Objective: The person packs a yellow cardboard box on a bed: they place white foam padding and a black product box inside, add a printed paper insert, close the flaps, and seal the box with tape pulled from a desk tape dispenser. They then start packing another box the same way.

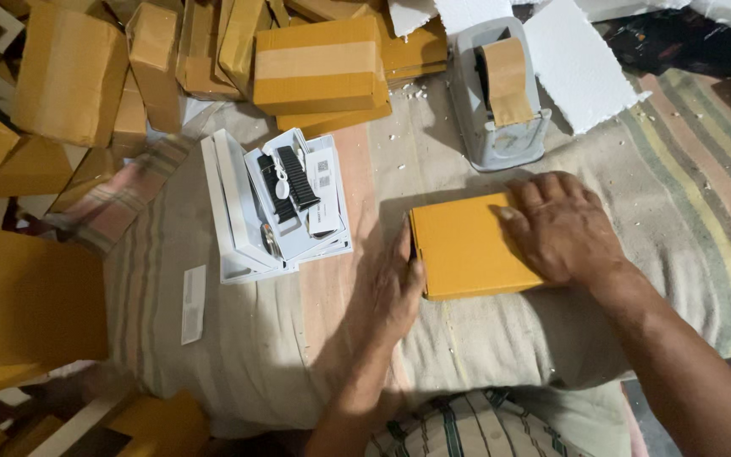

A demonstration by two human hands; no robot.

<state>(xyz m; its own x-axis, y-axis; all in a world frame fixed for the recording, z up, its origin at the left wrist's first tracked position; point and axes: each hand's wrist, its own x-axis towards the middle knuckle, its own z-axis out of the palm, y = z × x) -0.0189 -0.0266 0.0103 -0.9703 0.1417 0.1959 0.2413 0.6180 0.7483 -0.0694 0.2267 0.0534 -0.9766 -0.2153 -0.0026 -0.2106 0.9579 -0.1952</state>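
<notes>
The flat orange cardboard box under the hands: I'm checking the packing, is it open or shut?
Shut: the flat orange cardboard box shows no raised flap; right hand presses its top.

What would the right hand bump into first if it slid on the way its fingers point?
Probably nothing close: the right hand lies flat on the yellow box, fingers pointing left. Past the box edge, the white boxes look first.

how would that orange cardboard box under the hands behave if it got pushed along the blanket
The orange box looks flat and wide, so it would probably slide rather than tip or roll. The blanket looks soft and rumpled, so it may drag or bunch. The right hand lies flat on top without denting it, and the left hand presses its edge, so it seems fairly stiff.
</notes>
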